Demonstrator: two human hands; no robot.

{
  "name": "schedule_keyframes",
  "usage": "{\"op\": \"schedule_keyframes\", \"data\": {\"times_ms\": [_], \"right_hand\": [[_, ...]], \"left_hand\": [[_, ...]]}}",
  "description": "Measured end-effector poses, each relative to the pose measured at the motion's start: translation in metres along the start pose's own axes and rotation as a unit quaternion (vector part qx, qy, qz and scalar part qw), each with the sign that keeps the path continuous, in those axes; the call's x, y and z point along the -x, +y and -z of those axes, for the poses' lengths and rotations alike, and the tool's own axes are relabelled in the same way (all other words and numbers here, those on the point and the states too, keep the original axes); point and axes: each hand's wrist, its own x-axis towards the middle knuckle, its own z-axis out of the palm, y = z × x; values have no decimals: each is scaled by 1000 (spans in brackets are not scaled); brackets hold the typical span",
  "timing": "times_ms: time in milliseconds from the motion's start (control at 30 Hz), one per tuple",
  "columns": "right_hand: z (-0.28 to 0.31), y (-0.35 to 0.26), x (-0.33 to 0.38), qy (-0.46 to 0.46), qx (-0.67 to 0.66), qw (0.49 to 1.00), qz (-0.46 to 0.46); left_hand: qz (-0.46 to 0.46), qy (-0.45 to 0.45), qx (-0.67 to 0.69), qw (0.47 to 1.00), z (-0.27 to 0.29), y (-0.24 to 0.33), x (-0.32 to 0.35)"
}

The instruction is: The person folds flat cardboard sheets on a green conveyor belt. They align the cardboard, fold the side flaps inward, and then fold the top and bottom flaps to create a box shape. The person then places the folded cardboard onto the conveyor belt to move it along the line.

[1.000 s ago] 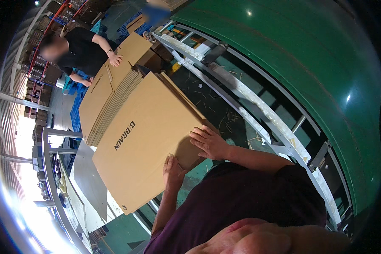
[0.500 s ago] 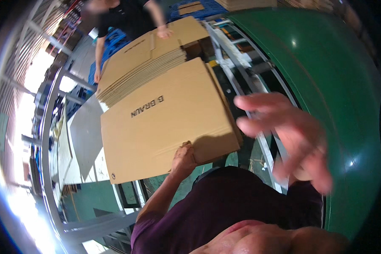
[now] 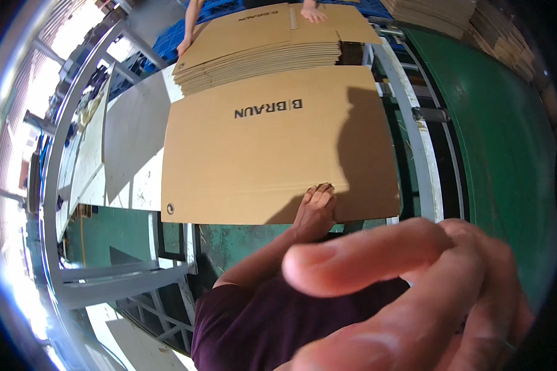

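Observation:
A large flattened cardboard box (image 3: 254,161) with dark print lies in front of me. My left hand (image 3: 315,210) grips it near the middle of its near edge, fingers on the top face; the thumb is hidden. Close to the camera, my right hand (image 3: 439,290) looms large at the lower right, bent fingers apart and nothing visible in it. Beyond the box rises a stack of flattened cardboard boxes (image 3: 260,65). Another person's hands rest on that stack, one at its left edge (image 3: 183,47) and one on top (image 3: 314,12).
A white tabletop (image 3: 145,179) extends to the left, beside a grey metal frame (image 3: 59,154). Metal rails (image 3: 421,148) run along the right, next to a green surface (image 3: 501,136). Blue pallets (image 3: 167,46) and more stacked cardboard (image 3: 436,15) stand at the back.
My view has turned, so the boxes sit higher and straighter. My right hand has come much nearer the camera. My left hand keeps its grip on the box's near edge.

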Motion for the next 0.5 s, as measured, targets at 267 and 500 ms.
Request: {"op": "schedule_keyframes", "data": {"times_ms": [267,500], "right_hand": [[1,4,-11,19,45,999,-12],[13,-12,-11,71,122,990,-11]], "left_hand": [[-42,87,21,995,12,-2,5],[-34,-4,19,999,13,-5,3]]}}
